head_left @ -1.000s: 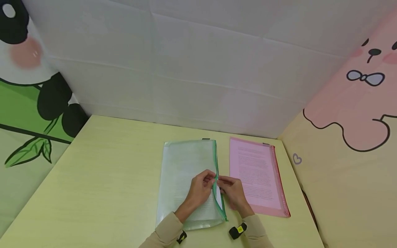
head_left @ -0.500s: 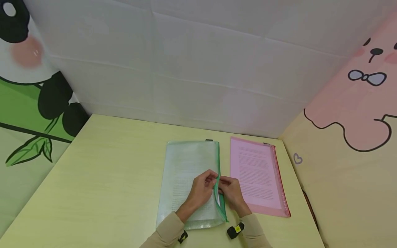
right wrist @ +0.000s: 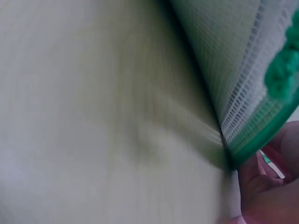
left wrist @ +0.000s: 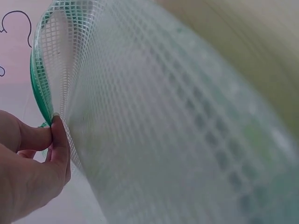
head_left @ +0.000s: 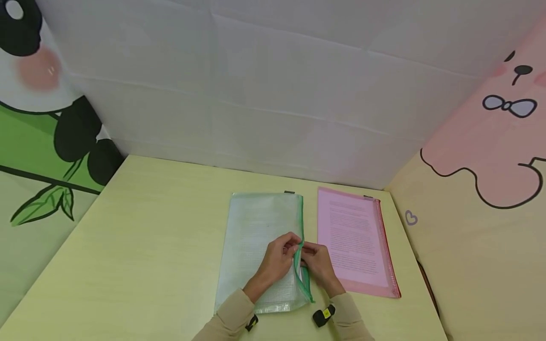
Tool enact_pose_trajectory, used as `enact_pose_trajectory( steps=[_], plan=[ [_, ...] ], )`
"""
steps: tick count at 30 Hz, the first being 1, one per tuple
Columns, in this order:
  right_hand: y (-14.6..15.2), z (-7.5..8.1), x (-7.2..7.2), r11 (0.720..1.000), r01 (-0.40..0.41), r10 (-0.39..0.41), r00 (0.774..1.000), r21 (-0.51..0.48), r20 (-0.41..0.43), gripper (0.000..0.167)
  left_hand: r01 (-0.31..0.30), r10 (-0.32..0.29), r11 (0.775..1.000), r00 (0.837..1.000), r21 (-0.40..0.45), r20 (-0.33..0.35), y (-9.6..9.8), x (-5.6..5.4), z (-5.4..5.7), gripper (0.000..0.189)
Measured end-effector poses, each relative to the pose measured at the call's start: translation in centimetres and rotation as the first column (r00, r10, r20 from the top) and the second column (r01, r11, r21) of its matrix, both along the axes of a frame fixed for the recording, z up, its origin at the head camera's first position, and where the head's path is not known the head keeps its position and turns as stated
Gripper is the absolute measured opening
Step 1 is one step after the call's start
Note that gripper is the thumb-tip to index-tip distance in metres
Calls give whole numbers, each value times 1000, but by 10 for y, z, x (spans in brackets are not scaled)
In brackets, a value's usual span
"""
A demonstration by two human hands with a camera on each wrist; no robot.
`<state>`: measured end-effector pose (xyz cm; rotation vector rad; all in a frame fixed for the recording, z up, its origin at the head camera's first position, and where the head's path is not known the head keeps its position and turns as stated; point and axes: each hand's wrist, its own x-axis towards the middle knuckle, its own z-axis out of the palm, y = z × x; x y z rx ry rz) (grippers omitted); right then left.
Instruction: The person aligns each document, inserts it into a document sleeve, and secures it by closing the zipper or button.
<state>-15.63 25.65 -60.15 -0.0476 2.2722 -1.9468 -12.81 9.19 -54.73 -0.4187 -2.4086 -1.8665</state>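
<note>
A clear mesh zip pouch [head_left: 260, 218] with a green zipper edge [head_left: 302, 215] lies on the table in the head view, with printed paper showing faintly inside. Its zipper side gapes toward the near corner. My left hand [head_left: 276, 259] pinches that green edge between thumb and fingers; the left wrist view has the mesh [left wrist: 154, 126] bulging beside it. From the other side, my right hand [head_left: 321, 265] pinches the same edge. The right wrist view shows this hand [right wrist: 271, 182] at the green trim [right wrist: 264, 135], partly cut off. Whether either holds the zipper pull is hidden.
To the right lies a pink zip pouch [head_left: 351, 237] with a red zipper edge and a printed sheet inside. A pale yellow table [head_left: 149, 237] carries both pouches. A white wall [head_left: 256, 94] stands behind, and printed walls flank the sides.
The zipper side of the green-edged pouch has shifted slightly right, and less white paper shows in its gap. Both hands keep their pinch and have moved little.
</note>
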Motion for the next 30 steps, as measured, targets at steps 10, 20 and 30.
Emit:
enact_pose_trajectory(
  steps=[10,20,30],
  plan=[
    [-5,5,4,997,42,-41,999,57,-27,25,-5,5,1000,1000,-10,-14,1,0,-5,16],
    [10,22,12,995,-60,63,998,82,-27,25,-40,39,997,999,62,19,4,2,-2,13],
    [40,39,38,935,-161,193,978,315,-73,20,-54,47,992,997,117,63,7,-1,1,14]
  ],
)
